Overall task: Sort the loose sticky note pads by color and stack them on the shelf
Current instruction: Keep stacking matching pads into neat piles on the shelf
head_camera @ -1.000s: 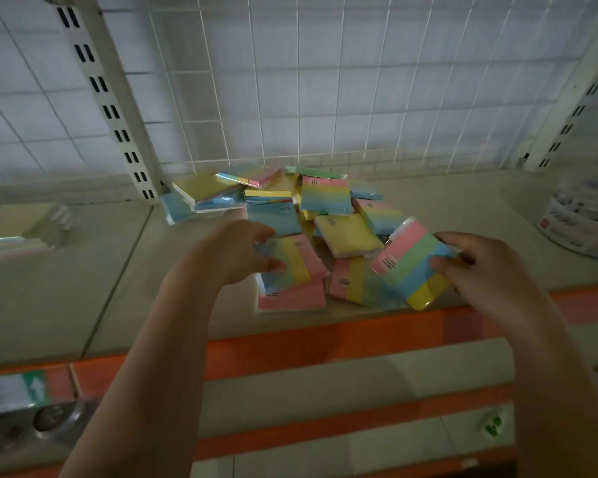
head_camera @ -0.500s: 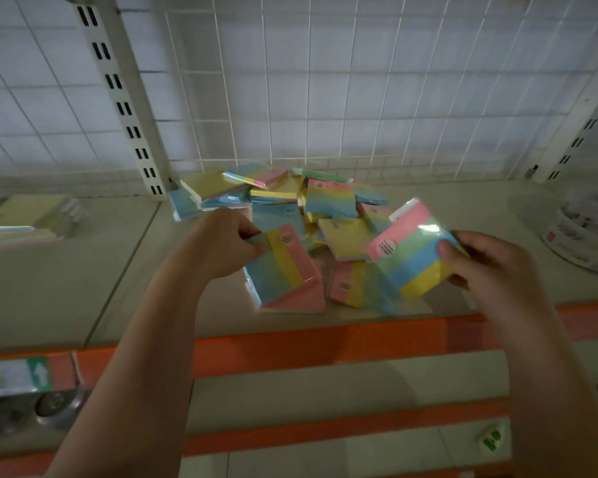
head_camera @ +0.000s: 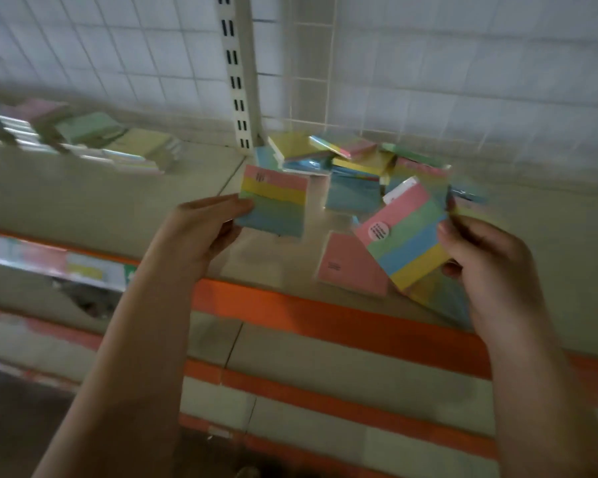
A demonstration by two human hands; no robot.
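Both hands up mid-frame, forearms reaching in from below: left hand pinches a striped pad, right hand grips another striped pad, tilted. Loose pile sits on the shelf behind them, stacks upper left.

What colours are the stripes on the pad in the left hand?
Pink, yellow, green, blue stripes on the pad, held by the left hand; head view.

Dim, flat light. White wire-grid back panel over pale tiled wall from 9 to 3 o'clock. Slotted cream upright at 12 o'clock. Beige shelf boards with orange front edges, 3 tiers stepping down toward 6 o'clock. Dark floor at 8 o'clock.
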